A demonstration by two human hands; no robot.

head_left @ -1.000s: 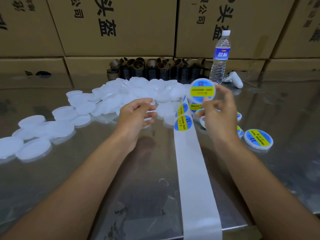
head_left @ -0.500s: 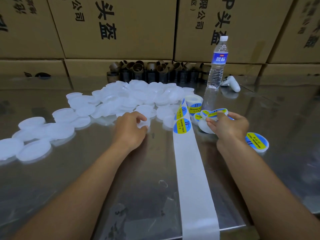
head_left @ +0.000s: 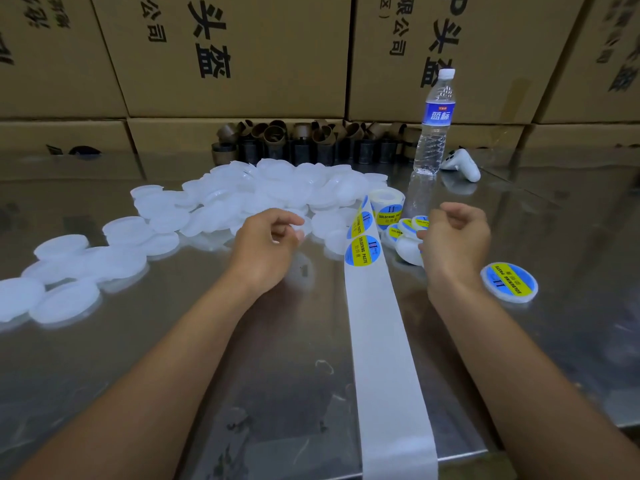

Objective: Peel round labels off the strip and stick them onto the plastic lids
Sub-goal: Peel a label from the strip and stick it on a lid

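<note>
With your left hand (head_left: 273,237) curled on a blank lid (head_left: 302,231) and your right hand (head_left: 453,240) loosely curled and empty, lift the nearest label (head_left: 363,251) on the strip (head_left: 381,341) by its edge (probably thin, floppy, clingy).

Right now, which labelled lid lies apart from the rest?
The labelled lid lying alone right of the right hand; the other labelled lids cluster by the label roll.

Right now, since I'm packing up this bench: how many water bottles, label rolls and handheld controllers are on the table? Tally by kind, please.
Water bottles: 1
Label rolls: 1
Controllers: 1
Total: 3
</note>
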